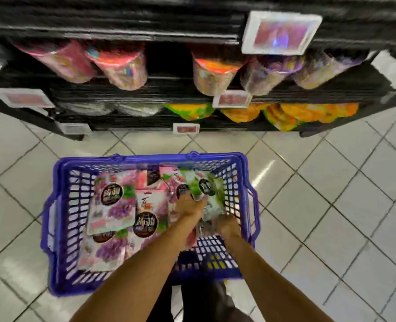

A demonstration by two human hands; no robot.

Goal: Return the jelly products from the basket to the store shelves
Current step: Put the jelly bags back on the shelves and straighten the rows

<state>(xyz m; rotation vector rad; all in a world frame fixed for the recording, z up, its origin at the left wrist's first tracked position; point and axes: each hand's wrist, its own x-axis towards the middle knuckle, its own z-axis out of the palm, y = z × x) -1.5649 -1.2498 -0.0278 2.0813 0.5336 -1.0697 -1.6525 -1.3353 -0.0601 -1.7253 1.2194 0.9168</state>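
Status: early stage, most stock not yet returned. Basket [61, 206] sits on the tiled floor [332, 182] at 6 o'clock of the shelves [127, 94], just in front of them. Contents: several purple pouches [113, 201] lying flat across the 9 o'clock half, more pink/purple packs beneath and toward 12; exact count not possible, approx. half a dozen or more. Green pouch [204, 189] is at the basket's 3 o'clock side, raised and tilted above the others. Left hand [189, 206] is inside the basket, fingers curled round the green pouch's lower edge, so firm hold judged. Right hand [229, 226] is just beside it at 4 o'clock, touching or close to the same pack's bottom; motion blur, so cannot tell whether it grips anything. Shelf check: jars [122, 68] on the upper tier, orange bags [308, 112] on the lower tier at 2 o'clock, price tags [232, 98] along the edges; no matching pouches identifiable on the shelves, pic too blurred. Judgement: one pick-up in hand, placement not done, rest of basket outstanding.
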